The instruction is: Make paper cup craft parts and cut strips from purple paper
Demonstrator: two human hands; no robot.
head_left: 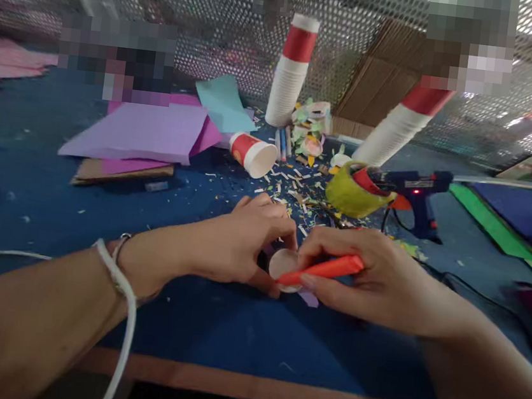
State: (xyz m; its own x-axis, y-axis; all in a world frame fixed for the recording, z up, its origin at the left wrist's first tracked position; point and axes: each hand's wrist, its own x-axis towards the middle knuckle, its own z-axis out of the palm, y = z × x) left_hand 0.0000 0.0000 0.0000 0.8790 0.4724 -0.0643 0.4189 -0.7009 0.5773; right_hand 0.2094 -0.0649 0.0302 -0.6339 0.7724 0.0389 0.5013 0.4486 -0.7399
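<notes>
My right hand (pixel 358 274) is closed around an orange-red marker (pixel 332 268). The marker slants down to the left, its tip end at the lower edge of a small round white disc (pixel 282 262). Curled about that disc from the left, my left hand (pixel 246 242) steadies it between thumb and fingers. Under the disc, a scrap of light purple paper (pixel 309 299) sticks out at the lower right. Both hands rest low over the blue table (pixel 250 338), close to its front edge.
Behind my hands lie paper clippings (pixel 292 180), a tipped paper cup (pixel 258 159) and a cup stack (pixel 290 74). Purple sheets (pixel 139 127) are at left. A blue glue gun (pixel 423 192) leans in a yellow-green holder (pixel 355 197); cords run across the right side.
</notes>
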